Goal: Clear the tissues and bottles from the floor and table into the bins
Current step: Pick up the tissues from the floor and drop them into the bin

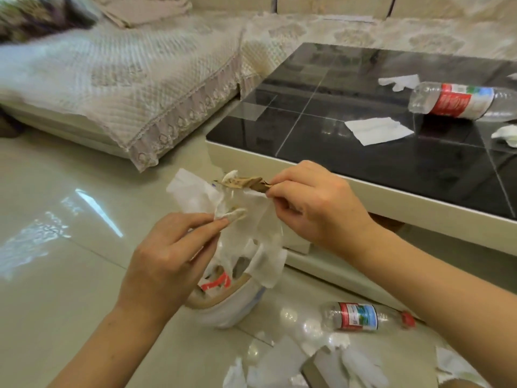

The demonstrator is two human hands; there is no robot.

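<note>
Both hands hold a crumpled white tissue (246, 219) above a small white bin (232, 306) on the floor. My left hand (173, 253) pinches its left part. My right hand (313, 203) pinches its upper edge together with a brown scrap (246, 182). A clear bottle with a red label (363, 316) lies on the floor right of the bin. Another such bottle (461, 100) lies on the black glass table (363, 158), among white tissues (377, 130), (400, 81), (506, 134). Several torn tissues (279, 365) litter the floor at the bottom.
A sofa with a quilted lace cover (126, 79) runs along the left and back. The glossy tile floor (56, 275) stretches to the left. The bin holds a red-and-white wrapper and other scraps. A grey object (313, 368) lies among the floor tissues.
</note>
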